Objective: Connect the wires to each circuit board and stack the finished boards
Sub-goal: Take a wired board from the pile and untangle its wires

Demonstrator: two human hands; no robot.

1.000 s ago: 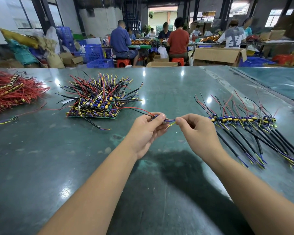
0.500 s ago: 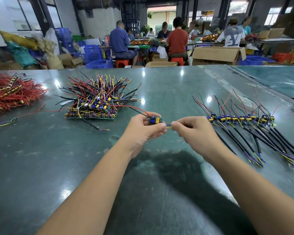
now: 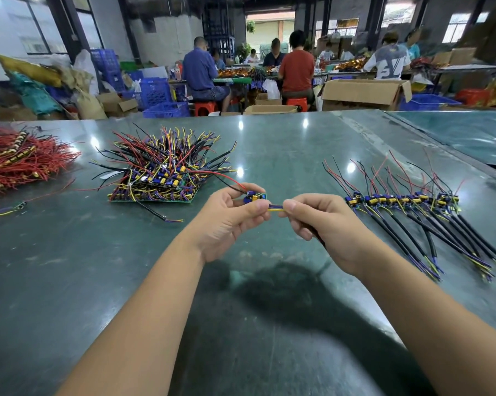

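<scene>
My left hand pinches a small green circuit board with blue and yellow parts; red and black leads trail from it to the left. My right hand pinches the yellow and purple wires that run from the board, with a black cable hidden in its palm. Both hands hover above the green table. A pile of boards with loose wires lies at the left. A row of boards with black cables lies at the right.
A heap of red wires sits at the far left edge, with a stray wired part in front of it. Beyond the table people sit at benches among blue crates and cardboard boxes.
The board has come out from under my left fingers and now shows above my thumb. My hands have drawn closer together and the exposed wire between them is shorter.
</scene>
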